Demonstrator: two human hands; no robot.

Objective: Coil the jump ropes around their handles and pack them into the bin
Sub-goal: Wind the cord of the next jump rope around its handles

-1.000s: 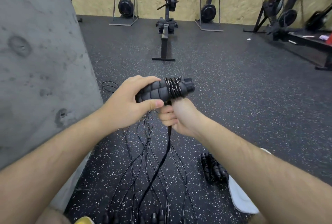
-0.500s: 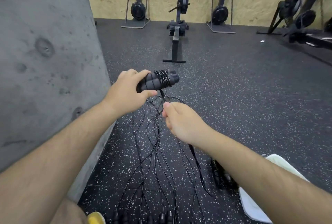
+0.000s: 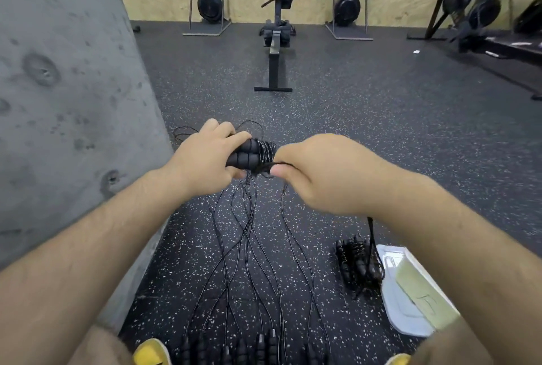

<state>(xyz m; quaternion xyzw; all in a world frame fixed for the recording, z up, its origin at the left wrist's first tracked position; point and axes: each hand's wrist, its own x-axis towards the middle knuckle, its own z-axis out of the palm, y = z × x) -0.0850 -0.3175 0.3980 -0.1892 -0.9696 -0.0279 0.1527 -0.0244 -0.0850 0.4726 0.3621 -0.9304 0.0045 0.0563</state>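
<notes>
— How is the rope expected to handle?

— A light, limp thing is expected. The handles (image 3: 245, 155) are padded with ribbed foam, so a soft, non-slip hold is offered. They are gripped side by side in the left hand (image 3: 202, 165) and held up in front of the body, above the floor. The cord (image 3: 371, 230) is thin, and glints are seen on it. It is judged likely to slide or spring loose unless it is wound under tension.

— Where should it be taken hold of?

— The foam is best held well back from the wraps (image 3: 266, 151), as is done here, so that the winding end is free. The cord is pinched between the thumb and fingers of the right hand (image 3: 319, 174), just beside that end.

— What cannot be made out?

— The tips of the handles are covered by the right hand, so the turns cannot be counted. Most of the slack is hidden under the right forearm, and only a short stretch is seen below the wrist. Whether it touches the finished bundle (image 3: 356, 262) on the floor cannot be told. The pale container (image 3: 401, 309) beside that bundle is cut off by the arm and is only presumed to be the bin. More loose ropes (image 3: 252, 241) are laid out below, and their ends are cropped at the bottom edge.
</notes>
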